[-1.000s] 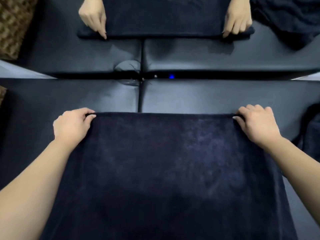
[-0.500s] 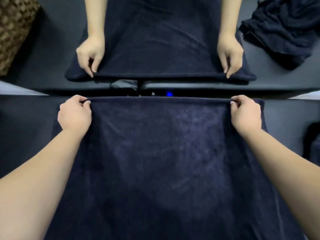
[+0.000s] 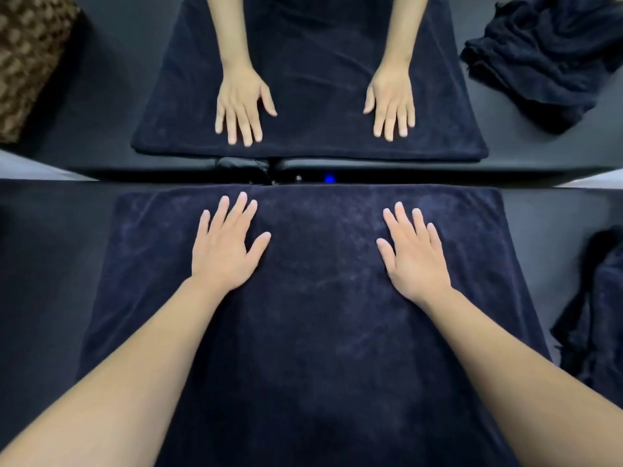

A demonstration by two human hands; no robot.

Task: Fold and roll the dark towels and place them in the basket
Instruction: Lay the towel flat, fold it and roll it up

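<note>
Fig.: your left hand [image 3: 224,251] & right hand [image 3: 414,252] lie flat, fingers spread, palms down on the dark towel [image 3: 310,315], which is laid out across the desk [image 3: 50,247] w/ its far edge at the mirror.

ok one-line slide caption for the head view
Left hand and right hand press flat on a dark towel.

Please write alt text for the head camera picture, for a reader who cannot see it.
Two bare hands, left hand and right hand, rest flat with spread fingers on a dark navy towel laid over a black padded table. A mirror ahead repeats the scene; a woven basket and crumpled dark towels appear in it.
</note>
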